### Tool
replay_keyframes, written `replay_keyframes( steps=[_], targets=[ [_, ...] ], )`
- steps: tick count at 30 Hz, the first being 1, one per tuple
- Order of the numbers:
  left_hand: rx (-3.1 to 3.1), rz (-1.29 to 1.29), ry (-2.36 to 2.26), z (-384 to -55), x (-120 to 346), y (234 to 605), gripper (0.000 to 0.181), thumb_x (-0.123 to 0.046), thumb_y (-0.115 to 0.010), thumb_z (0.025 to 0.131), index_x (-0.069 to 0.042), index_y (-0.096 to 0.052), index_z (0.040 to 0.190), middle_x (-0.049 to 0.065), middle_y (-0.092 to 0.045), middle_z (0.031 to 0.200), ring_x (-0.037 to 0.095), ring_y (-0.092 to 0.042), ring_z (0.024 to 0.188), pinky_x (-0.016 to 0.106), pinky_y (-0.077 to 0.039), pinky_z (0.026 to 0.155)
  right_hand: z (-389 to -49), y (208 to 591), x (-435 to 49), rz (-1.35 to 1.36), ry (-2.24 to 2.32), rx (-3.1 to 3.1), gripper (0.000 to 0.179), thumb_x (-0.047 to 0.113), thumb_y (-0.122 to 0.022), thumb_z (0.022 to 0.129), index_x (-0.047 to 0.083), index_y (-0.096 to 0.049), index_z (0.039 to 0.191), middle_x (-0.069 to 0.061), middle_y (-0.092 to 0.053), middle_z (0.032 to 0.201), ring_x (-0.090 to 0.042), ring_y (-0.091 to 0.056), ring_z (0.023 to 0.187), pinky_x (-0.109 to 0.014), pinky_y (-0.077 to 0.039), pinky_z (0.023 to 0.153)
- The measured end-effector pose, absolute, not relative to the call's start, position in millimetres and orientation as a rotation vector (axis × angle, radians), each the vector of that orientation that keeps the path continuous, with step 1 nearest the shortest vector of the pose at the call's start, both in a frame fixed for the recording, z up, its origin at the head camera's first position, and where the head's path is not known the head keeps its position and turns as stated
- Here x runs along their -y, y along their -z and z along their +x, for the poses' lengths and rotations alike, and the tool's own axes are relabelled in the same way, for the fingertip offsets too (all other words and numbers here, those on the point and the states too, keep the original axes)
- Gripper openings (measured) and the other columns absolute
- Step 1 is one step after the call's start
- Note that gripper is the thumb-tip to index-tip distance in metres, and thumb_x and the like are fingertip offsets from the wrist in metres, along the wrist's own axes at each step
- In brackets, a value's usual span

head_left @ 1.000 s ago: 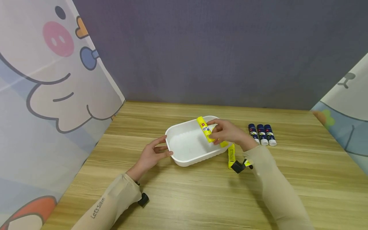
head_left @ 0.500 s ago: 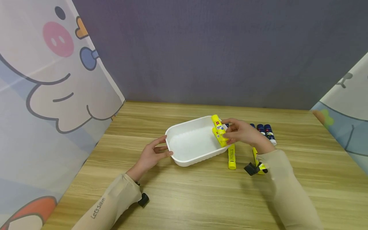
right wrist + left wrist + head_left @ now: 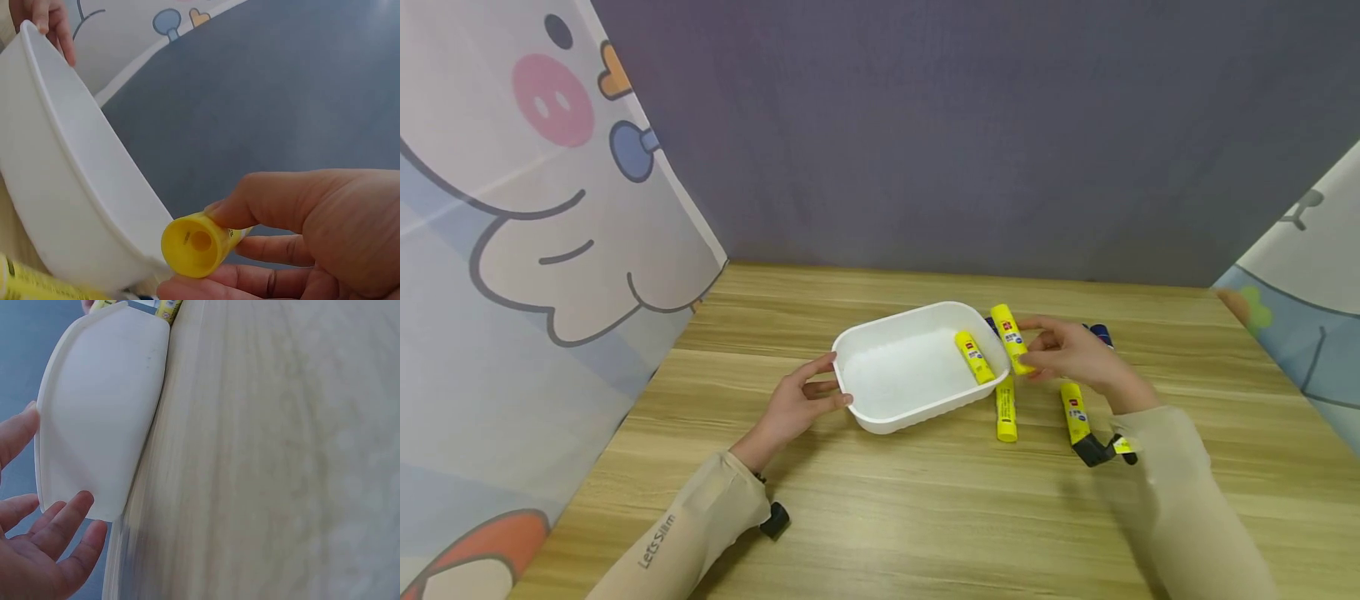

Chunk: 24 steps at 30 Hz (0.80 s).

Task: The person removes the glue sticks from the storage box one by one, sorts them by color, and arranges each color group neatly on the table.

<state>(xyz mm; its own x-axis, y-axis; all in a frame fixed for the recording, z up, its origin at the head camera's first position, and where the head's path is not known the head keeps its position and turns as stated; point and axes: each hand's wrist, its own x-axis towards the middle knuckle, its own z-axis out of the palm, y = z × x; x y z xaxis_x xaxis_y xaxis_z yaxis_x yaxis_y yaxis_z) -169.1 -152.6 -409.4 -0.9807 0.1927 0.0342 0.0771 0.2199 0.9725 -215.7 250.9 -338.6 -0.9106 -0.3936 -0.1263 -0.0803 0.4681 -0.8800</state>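
Note:
A white plastic tray stands on the table, one yellow glue stick lying inside at its right end. My left hand holds the tray's left end, thumb at the rim and fingers against the outer wall in the left wrist view. Just beyond the right rim, my right hand pinches another yellow glue stick between thumb and fingers. The right wrist view shows the round end of this held glue stick pointing at the camera.
Two more yellow glue sticks lie on the table: one by the tray's right end, one under the right wrist. Dark blue glue sticks lie mostly hidden behind the right hand. A grey panel closes off the back.
My right hand has moved right with its glue stick, from over the tray to beyond its right rim, uncovering the glue stick inside. The left hand and tray stay in place.

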Motion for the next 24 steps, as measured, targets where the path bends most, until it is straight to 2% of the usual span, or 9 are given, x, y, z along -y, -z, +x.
replay_keyframes(
  steps=[6, 15, 24],
  targets=[
    [-2.383, 0.264, -1.887, -169.1, 152.8, 409.4, 0.072, -0.002, -0.076, 0.087, 0.007, -0.039, 0.148, 0.029, -0.047, 0.141, 0.043, -0.058, 0.120, 0.040, -0.055, 0.092, -211.1, 341.3, -267.3, -0.402, 1.441, -2.423, 0.067, -0.001, -0.063, 0.094, -0.013, -0.027, 0.148, -0.019, -0.059, 0.092, -0.040, -0.069, 0.082, -0.047, -0.061, 0.073],
    [-2.382, 0.258, -1.881, -169.5, 153.0, 409.8, 0.072, -0.004, -0.076, 0.087, 0.006, -0.039, 0.148, 0.029, -0.048, 0.141, 0.042, -0.058, 0.120, 0.040, -0.055, 0.093, -203.4, 347.7, -289.5, -0.376, 1.444, -2.420, 0.068, 0.000, -0.059, 0.096, -0.017, -0.019, 0.148, -0.020, -0.060, 0.094, -0.039, -0.070, 0.083, -0.046, -0.061, 0.074],
    [-2.384, 0.246, -1.875, -168.8, 152.7, 409.1, 0.072, -0.004, -0.076, 0.088, 0.005, -0.039, 0.149, 0.028, -0.048, 0.142, 0.042, -0.058, 0.121, 0.041, -0.054, 0.093, -194.9, 358.2, -310.3, -0.358, 1.427, -2.427, 0.065, -0.001, -0.055, 0.097, -0.021, -0.017, 0.147, -0.020, -0.060, 0.095, -0.032, -0.069, 0.080, -0.045, -0.061, 0.073]
  ],
)
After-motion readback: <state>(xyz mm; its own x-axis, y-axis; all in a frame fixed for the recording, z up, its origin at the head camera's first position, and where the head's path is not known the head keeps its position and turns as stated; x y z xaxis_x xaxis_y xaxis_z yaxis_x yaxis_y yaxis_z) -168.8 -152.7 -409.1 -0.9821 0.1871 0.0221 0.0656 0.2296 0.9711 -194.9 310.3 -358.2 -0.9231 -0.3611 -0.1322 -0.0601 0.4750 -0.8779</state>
